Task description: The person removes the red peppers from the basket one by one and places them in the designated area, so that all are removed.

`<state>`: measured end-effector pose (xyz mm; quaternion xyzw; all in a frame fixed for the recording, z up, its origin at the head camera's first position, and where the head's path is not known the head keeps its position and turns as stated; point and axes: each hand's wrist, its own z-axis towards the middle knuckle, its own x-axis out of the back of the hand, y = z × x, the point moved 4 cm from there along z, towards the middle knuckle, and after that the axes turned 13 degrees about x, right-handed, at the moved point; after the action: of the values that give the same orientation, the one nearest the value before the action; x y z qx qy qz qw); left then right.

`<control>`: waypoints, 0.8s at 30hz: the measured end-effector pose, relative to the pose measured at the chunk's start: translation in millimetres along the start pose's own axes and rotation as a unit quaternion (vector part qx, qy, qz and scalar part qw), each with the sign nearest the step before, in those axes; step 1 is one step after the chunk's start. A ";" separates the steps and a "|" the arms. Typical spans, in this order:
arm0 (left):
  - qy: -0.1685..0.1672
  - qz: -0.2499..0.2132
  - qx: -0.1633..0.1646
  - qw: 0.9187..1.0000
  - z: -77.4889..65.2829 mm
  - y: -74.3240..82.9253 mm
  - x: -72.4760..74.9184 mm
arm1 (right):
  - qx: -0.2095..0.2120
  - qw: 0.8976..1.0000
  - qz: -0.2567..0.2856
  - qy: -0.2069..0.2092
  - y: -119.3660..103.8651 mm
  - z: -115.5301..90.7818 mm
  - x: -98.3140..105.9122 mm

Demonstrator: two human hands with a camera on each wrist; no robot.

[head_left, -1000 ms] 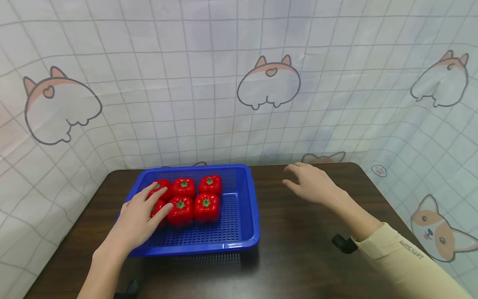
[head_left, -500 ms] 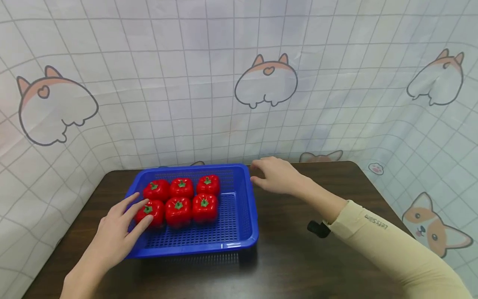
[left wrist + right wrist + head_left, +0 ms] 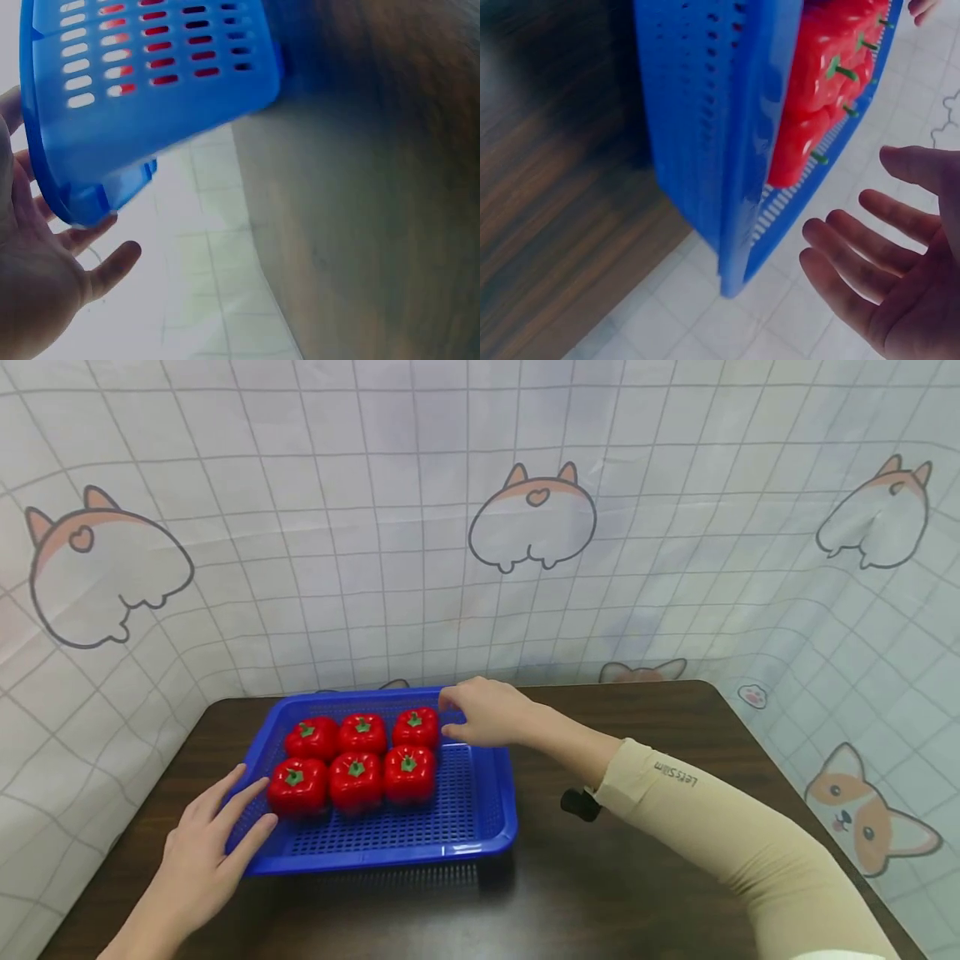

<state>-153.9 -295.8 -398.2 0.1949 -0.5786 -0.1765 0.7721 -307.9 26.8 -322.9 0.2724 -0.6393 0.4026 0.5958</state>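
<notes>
Several glossy red bell peppers with green stems sit in two rows in the left part of a blue plastic basket (image 3: 480, 847). My right hand (image 3: 489, 714) hovers over the basket's back right, its fingers close to the back right bell pepper (image 3: 415, 729). In the right wrist view its fingers (image 3: 859, 259) are spread, with nothing held. My left hand (image 3: 197, 847) is at the basket's left rim, near the front left bell pepper (image 3: 297, 787). Its fingers are loosely extended and hold nothing; whether they touch the rim I cannot tell.
The basket stands on a dark brown wooden table (image 3: 637, 868). A white grid-patterned cloth (image 3: 360, 568) with corgi drawings hangs behind the table and along both sides. A small black device (image 3: 581, 804) sits at my right wrist.
My right hand has moved left from beside the basket to above its back right. My left hand has drawn back left, off the peppers to the rim. The peppers stay put.
</notes>
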 end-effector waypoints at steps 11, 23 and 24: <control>-0.005 0.011 0.024 1.000 -8.3 -22.2 -1.6 | 0.025 0.996 0.061 -0.056 -19.8 34.1 -12.3; -0.029 -0.014 0.009 0.999 -9.6 -29.5 -7.4 | 0.034 0.993 0.028 -0.108 -40.3 54.3 -33.0; -0.028 -0.015 0.005 0.999 -9.8 -29.5 -7.9 | 0.033 0.993 0.024 -0.112 -41.6 54.9 -34.4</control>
<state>-148.0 -316.3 -422.1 0.2021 -0.5977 -0.1903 0.7521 -298.3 -45.7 -346.9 0.3200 -0.6948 0.4045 0.5012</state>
